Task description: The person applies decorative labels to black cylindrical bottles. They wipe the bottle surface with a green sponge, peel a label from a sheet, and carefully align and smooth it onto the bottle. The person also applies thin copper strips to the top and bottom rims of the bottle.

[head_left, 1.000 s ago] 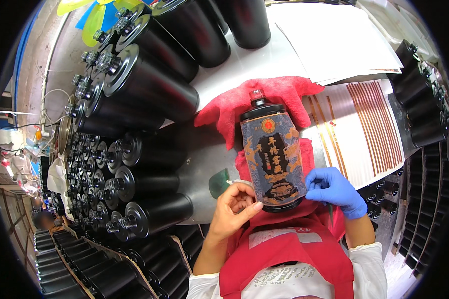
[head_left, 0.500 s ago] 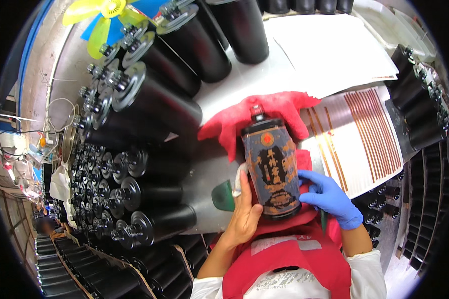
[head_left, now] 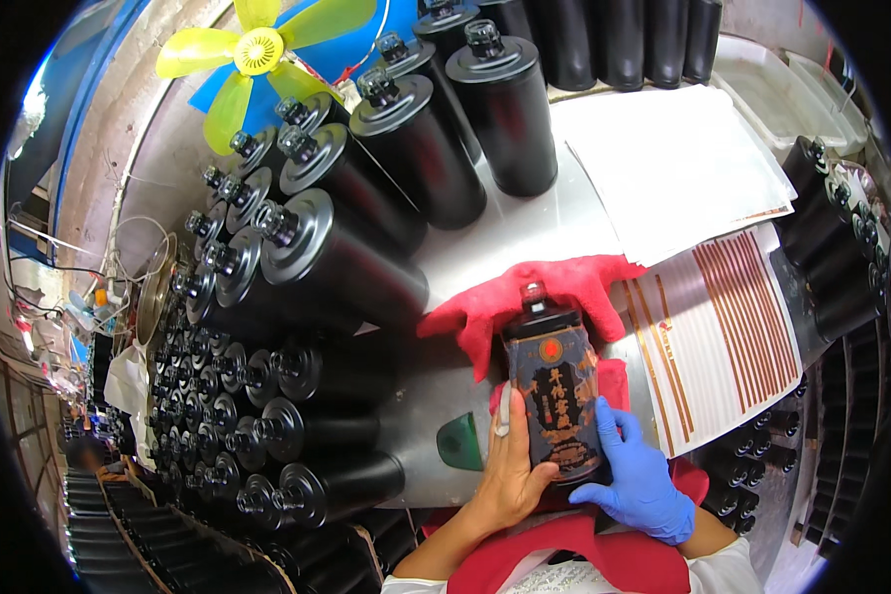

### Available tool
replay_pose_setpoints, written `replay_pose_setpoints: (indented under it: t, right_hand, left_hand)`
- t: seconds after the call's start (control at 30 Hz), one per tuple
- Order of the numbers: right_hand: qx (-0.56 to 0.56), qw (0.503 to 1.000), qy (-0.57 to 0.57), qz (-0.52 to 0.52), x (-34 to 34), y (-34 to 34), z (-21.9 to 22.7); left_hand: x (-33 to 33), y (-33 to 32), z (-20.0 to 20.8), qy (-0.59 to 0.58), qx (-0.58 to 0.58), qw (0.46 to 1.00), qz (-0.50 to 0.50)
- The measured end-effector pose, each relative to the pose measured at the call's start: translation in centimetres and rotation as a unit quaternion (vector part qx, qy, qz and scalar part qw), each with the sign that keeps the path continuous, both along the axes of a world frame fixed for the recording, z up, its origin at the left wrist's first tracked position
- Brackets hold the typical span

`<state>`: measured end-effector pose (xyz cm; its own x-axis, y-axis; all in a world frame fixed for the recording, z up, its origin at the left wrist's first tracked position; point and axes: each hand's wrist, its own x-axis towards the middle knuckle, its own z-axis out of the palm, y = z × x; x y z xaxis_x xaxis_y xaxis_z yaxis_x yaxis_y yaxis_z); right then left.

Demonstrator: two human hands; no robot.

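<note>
**Both hands on labelled bottle, lying on red cloth**

I see one black bottle lying flat on a red cloth on the desk, cap pointing far, dark label with orange print facing up. My left hand, bare, lies flat against the bottle's left side, fingers extended along the label edge, not curled round it. My right hand, in a blue glove, presses on the near right corner of the label, fingers bent over the bottle's edge. Neither hand lifts it; both press or steady it.

Left and far: many plain black bottles standing packed together, close to the cloth. Right: a sheet of striped labels, white paper sheets beyond it. A small green thing sits just left of my left hand; can't tell what it is. Yellow fan far left.

Risks, my guess: the bottle is round-shouldered and on soft cloth, so uneven pressing could roll it and skew or crease the label. A left elbow swing could knock the tight-packed standing bottles. Glove could snag a label edge.
</note>
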<state>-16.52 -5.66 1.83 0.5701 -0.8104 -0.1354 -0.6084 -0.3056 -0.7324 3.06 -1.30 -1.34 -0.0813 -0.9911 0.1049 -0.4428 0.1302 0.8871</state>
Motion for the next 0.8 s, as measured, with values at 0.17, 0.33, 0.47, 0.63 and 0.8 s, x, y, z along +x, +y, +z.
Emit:
replay_pose_setpoints:
  t: [0.17,0.33,0.47,0.63,0.8]
  right_hand:
    - [0.132,0.990,-0.008,-0.053,-0.2,-2.3,1.5]
    - [0.048,0.997,-0.026,-0.048,1.6,-5.3,2.7]
    - [0.076,0.991,-0.101,-0.036,2.3,-7.0,1.0]
    - [0.231,0.934,-0.254,-0.099,1.6,-8.0,-0.6]
    - [0.283,0.874,-0.353,-0.175,2.4,-11.0,-2.1]
  left_hand:
    - [-0.1,-1.3,1.4,0.081,-0.009,0.996,0.039]
    - [-0.5,-4.5,2.1,0.158,-0.018,0.987,0.027]
    - [-1.0,-2.9,0.7,0.143,-0.008,0.988,0.056]
    - [0.2,-3.7,0.7,0.403,0.084,0.903,0.121]
    - [0.6,-7.6,0.0,0.700,0.184,0.676,0.139]
